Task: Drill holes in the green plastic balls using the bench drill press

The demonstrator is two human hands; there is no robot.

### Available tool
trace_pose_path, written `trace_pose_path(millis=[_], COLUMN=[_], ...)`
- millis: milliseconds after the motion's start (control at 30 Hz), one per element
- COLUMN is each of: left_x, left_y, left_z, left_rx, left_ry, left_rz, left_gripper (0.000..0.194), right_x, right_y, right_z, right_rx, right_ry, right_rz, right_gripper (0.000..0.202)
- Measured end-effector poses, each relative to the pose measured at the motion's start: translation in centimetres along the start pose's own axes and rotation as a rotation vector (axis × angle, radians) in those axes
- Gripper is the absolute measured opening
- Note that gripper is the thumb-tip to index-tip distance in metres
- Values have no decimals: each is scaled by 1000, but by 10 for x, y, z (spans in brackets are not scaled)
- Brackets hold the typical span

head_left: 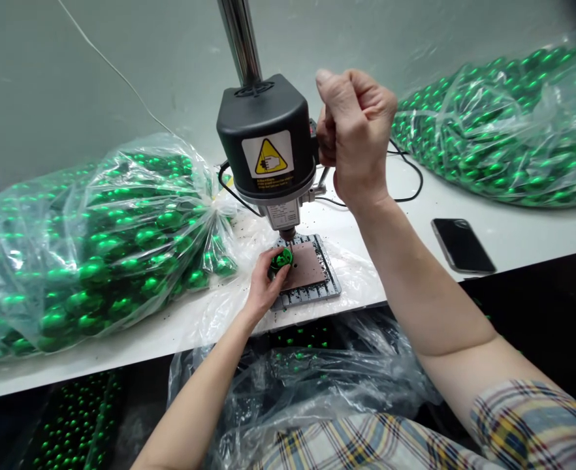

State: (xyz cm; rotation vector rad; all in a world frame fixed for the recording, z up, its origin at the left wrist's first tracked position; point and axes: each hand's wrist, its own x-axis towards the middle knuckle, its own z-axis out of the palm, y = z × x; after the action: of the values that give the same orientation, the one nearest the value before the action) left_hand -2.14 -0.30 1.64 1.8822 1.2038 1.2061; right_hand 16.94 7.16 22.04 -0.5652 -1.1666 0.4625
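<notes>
1. The left hand point(264, 279) is pinching a green ball point(282, 258) between thumb and fingers, the grip narrow and fitted to its curve.
2. The ball is sitting over the pinkish board point(310, 261) on the slotted base plate point(334, 287), just below the chuck point(287, 234) of the black drill press point(263, 140).
3. The right hand point(359, 127) is making a closed fist beside the motor housing, near a metal rod point(323, 177) — what it is wrapping around is hidden, so I cannot tell.
4. This ball is looking mid-job: it is positioned and steadied, but not yet released. Whether the bit is touching it, or a hole is already showing, is too small to tell.
5. Dark specks point(324, 266) are lying along the board's edge, suggesting some cutting is already done here.
6. Clear bags packed with green balls are resting on the white table point(518, 235), one at left point(72, 261) and one at right point(503, 130) — which balls are finished and which are waiting, nothing is showing.
</notes>
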Motion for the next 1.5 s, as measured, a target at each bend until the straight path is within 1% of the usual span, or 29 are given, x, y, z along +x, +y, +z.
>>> trace_pose_path(millis=[133,233,333,433,533,633,733,900,1033,1133,1200,1300,1500], left_x=[-3,-2,2,7,11,12,11,8,6,6,5,5,4], left_y=[-2,-4,-5,-6,-4,0,3,3,2,2,1,-2,-5], left_z=[4,8,12,17,20,21,21,25,27,28,29,31,32], left_rx=[-123,-180,-226,-280,-279,-194,-131,-273,-304,-302,-312,-328,-354], left_ry=[18,11,45,88,83,43,-14,-40,-34,-25,-16,-6,-14], left_rz=[-131,-172,-202,-193,-147,-118,-108,-188,-177,-174,-181,-183,-182], left_gripper=[44,48,54,67,74,66,55,59,60,59,59,60,60], right_x=[-2,-4,-5,-4,-3,-3,-3,-5,-4,-6,-11,-23,-65], right_y=[-2,-7,-11,-10,-8,-7,-9,-9,-8,-13,-17,-22,-22], right_z=[0,0,-1,-1,-1,-2,-2,-3,-3,-2,-3,-6,-18], right_rx=[87,106,74,87,99,54,66,139,125,131,132,118,60], right_ry=[19,21,13,9,10,-3,-12,-9,-15,-7,-1,6,84], right_rz=[-39,-16,17,14,5,14,11,0,5,19,13,-46,-142], right_gripper=[68,61,58,54,53,56,58,55,53,52,50,48,56])
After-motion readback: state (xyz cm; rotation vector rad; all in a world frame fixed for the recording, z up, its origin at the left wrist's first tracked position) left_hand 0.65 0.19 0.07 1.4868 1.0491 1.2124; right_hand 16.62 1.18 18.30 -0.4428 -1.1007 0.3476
